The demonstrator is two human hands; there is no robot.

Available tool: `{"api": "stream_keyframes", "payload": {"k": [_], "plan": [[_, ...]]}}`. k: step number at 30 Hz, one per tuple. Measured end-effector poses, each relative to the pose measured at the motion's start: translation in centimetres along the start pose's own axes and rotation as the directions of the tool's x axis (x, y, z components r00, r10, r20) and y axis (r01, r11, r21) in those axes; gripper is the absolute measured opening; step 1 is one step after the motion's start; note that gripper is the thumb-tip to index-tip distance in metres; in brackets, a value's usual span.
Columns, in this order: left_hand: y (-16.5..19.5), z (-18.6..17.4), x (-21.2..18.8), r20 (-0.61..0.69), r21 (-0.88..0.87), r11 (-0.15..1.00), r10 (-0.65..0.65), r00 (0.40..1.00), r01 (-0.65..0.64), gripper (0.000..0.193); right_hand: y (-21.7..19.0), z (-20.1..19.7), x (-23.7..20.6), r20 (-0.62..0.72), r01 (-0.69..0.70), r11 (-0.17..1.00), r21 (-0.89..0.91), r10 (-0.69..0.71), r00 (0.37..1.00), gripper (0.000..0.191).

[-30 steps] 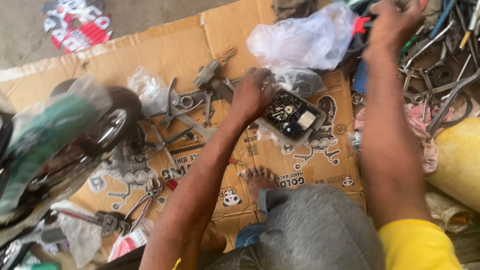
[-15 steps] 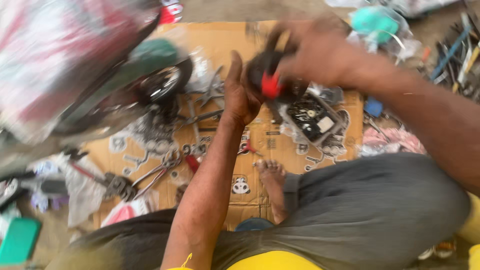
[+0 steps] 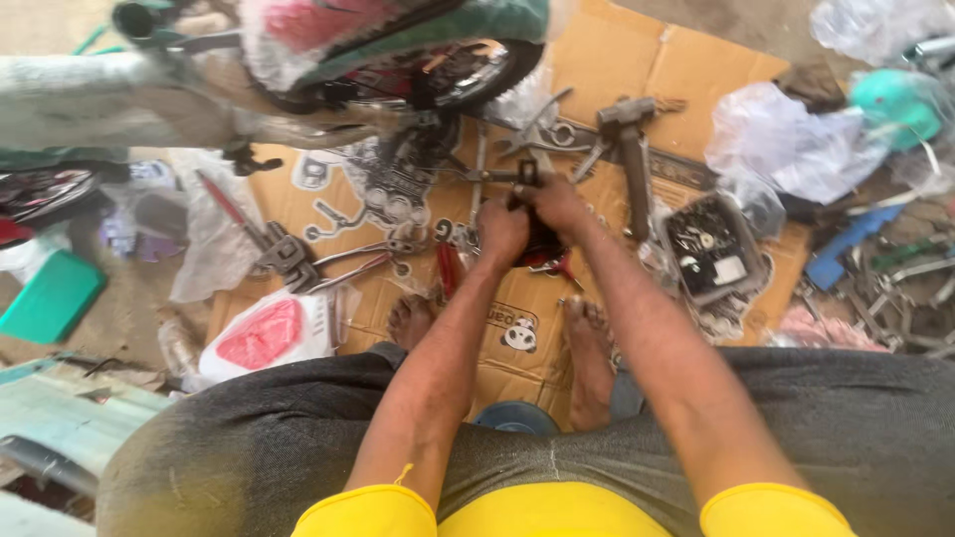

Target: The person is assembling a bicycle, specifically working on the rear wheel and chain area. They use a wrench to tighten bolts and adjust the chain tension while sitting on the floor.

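Gripping a small dark part (image 3: 532, 214) between left hand (image 3: 500, 231) and right hand (image 3: 555, 204), both clenched on it, above cardboard (image 3: 637, 60) strewn with pliers (image 3: 393, 254). Working it apart, seemingly; needing firm twisting next.

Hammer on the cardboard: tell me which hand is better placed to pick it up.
Right, probably. The hammer lies just beyond and to the right of the right hand, while the left hand is farther away. Both hands currently grip a small dark part.
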State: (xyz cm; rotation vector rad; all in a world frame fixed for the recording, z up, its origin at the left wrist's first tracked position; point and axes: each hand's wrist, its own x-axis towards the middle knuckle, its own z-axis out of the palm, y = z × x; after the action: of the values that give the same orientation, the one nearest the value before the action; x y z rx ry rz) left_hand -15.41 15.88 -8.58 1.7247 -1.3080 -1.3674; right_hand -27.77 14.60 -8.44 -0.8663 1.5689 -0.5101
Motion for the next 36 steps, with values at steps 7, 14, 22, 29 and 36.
{"api": "stream_keyframes", "payload": {"k": [7,14,22,29,36], "plan": [[0.9,-6.7,1.4,-0.176,0.524,0.821,0.366,0.914,-0.228,0.025,-5.2,6.8,0.9,-0.048,0.212,0.827,0.521,-0.22,0.974,0.026],[3.9,-14.8,4.5,-0.149,0.675,0.568,0.73,0.667,-0.471,0.029,-6.9,7.9,2.9,-0.049,0.321,0.943,0.086,-0.318,0.947,0.028],[4.1,-17.4,8.7,0.179,0.716,0.476,0.582,0.794,-0.511,0.044,-7.9,9.1,5.7,-0.112,0.384,0.732,-0.563,-0.528,0.842,0.034],[3.1,-16.5,10.0,0.081,0.693,0.533,0.612,0.787,-0.486,0.025,-9.3,10.4,7.0,-0.137,0.418,0.722,-0.552,-0.573,0.808,0.034],[2.4,-16.4,10.3,0.056,0.665,0.533,0.663,0.746,-0.523,0.022,-10.1,6.7,7.9,-0.168,0.427,0.904,0.033,-0.416,0.894,0.032]]}}
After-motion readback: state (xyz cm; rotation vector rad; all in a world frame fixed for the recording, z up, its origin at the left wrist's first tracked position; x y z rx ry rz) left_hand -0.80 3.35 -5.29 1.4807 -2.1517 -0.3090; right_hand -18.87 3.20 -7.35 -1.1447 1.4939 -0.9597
